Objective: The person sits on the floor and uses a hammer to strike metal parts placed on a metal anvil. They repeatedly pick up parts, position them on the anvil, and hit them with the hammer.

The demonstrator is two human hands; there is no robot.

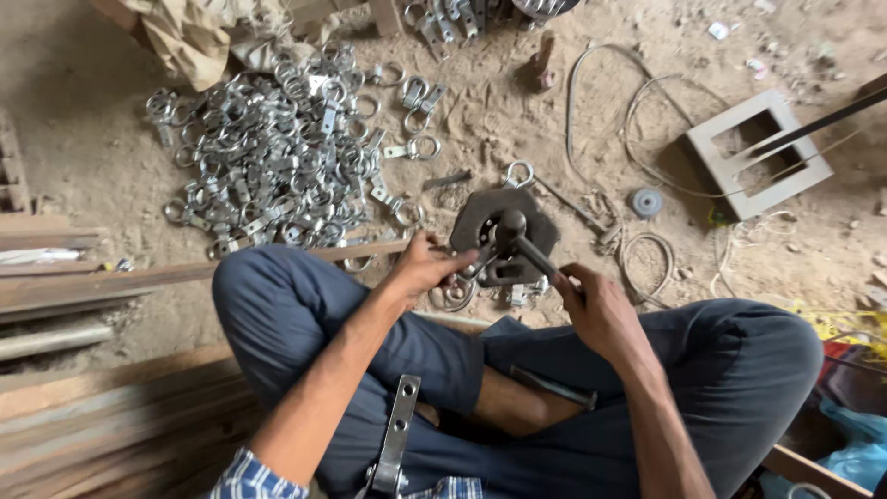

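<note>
Basically, the person sat cross-legged on the sandy floor (554, 111) with a dark iron press (504, 236) just in front of the knees. Left hand (427, 266) was curled against the press's near-left edge, fingers pinching a small metal ring piece (453, 294) there; exact grip partly hidden. Right hand (596, 305) was closed around the end of the dark lever (536, 254), which ran from the press's round head down toward that hand.

A big heap of shiny ring clamps (277, 152) lay loose on the floor, up-left of the press, not in any container. A few more clamps (443, 18) sat at the top edge. A square grey frame (758, 152) to the right lay open, only sand visible inside, with a dark rod crossing it. Loose wire (637, 102) curled between press and frame. A flat strip with holes (397, 434) rested on the left thigh. Wooden planks (83, 277) lay at left.
</note>
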